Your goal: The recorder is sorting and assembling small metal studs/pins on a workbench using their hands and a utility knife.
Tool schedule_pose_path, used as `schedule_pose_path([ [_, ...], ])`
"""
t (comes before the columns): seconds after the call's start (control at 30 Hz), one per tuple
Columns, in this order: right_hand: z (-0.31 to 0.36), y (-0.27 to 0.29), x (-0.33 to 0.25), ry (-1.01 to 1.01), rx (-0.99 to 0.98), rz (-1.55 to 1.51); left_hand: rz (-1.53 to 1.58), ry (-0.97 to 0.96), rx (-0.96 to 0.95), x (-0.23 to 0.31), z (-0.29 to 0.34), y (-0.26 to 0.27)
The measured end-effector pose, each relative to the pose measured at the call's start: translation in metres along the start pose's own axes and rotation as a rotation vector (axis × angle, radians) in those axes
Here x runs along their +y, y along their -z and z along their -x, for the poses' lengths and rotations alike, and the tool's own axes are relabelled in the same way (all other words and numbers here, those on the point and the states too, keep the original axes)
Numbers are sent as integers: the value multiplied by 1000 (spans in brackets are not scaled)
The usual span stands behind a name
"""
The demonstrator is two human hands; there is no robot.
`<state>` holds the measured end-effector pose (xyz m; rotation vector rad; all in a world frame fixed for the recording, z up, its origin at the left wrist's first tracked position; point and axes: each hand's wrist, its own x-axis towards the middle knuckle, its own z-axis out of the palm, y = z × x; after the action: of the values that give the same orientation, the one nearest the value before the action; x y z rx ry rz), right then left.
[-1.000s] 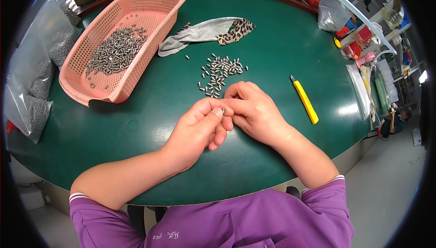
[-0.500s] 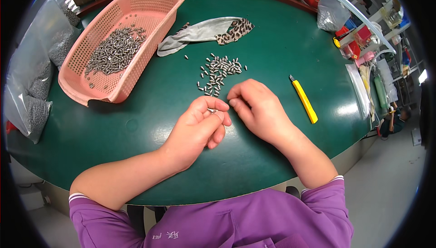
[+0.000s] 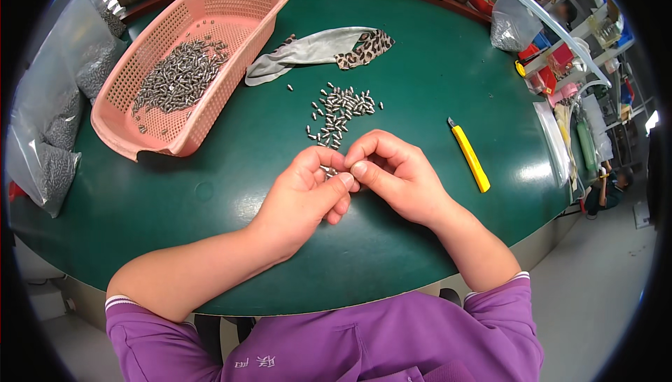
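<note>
Pink basket (image 3: 245, 35) of metal parts far left on green table (image 3: 273, 284), filled plastic bags (image 3: 59, 123) beyond it. Grey cloth (image 3: 308, 51) behind parts pile (image 3: 343, 105); yellow cutter (image 3: 470, 158) to the right. Left hand (image 3: 297, 189) blocks the pile's near edge, fingers curled round small metal parts (image 3: 328, 171). Right hand (image 3: 406, 179): thumb and index bent together at left fingertips, can't tell if pinching anything. Half a second ago hands were slightly apart; now touching. Pile looks unchanged.

Small metal piece (image 3: 329, 171), silvery, in left hand (image 3: 304, 189)
</note>
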<state>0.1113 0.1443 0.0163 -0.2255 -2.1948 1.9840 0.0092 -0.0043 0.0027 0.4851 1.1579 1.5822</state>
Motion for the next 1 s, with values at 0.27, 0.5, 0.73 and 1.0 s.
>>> schedule_pose_path([
  [0.27,-1,2,-5,-24,2,-106,105,0,17,-3,0,4],
  [0.5,0,2,1,23,48,-95,73,-4,-20,-1,-2,2],
  [0.73,1,1,-1,155,114,-19,82,18,-79,-1,-2,4],
  [1.0,2,0,-2,109,63,-80,132,6,-75,0,-2,4],
])
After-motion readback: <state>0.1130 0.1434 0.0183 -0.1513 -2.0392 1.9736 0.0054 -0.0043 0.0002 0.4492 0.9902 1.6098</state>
